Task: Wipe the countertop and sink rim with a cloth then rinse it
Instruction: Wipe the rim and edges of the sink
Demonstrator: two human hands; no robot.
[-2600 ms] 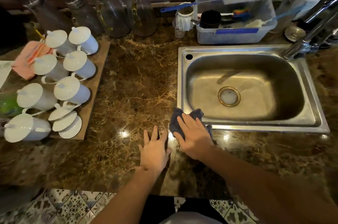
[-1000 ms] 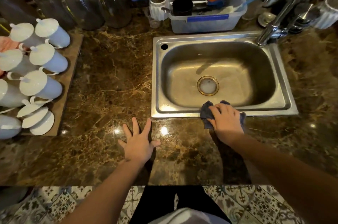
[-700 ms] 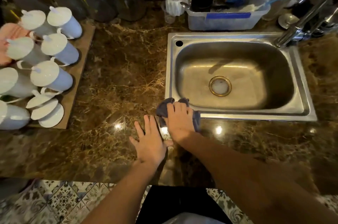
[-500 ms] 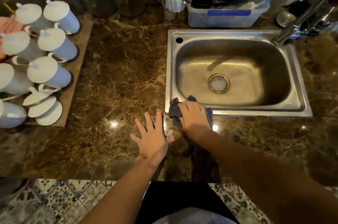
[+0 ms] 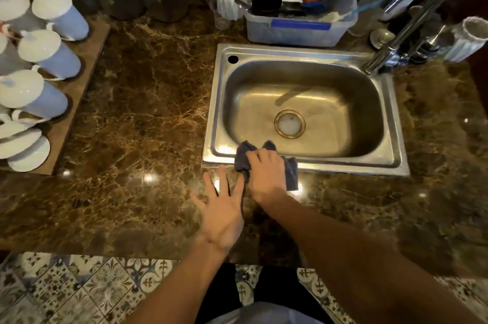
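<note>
**Cloth on the sink's near rim**

Fingers (image 5: 260,158) of the right hand (image 5: 266,173) curl down over a dark blue cloth (image 5: 291,174) and press it to the near rim of the steel sink (image 5: 343,166), close to the near left corner. Bunched, the cloth straddles rim and counter (image 5: 137,112) — its long axis runs roughly left to right along the rim, with two peaks poking toward the basin. Most of it is hidden under the hand. Just left, the left hand (image 5: 221,215) lies flat on the counter, fingers straight and spread, holding nothing.

White lidded cups (image 5: 50,50) lie on a board (image 5: 79,101) at far left, partly cut off by the frame edge. Behind the sink a clear tub (image 5: 298,33) holds brushes and a black cup; its blue strip shows no readable writing. A tap (image 5: 412,14) rises at the far right corner — its spout runs out of frame. Dark glass jars at the back are hard to make out.
</note>
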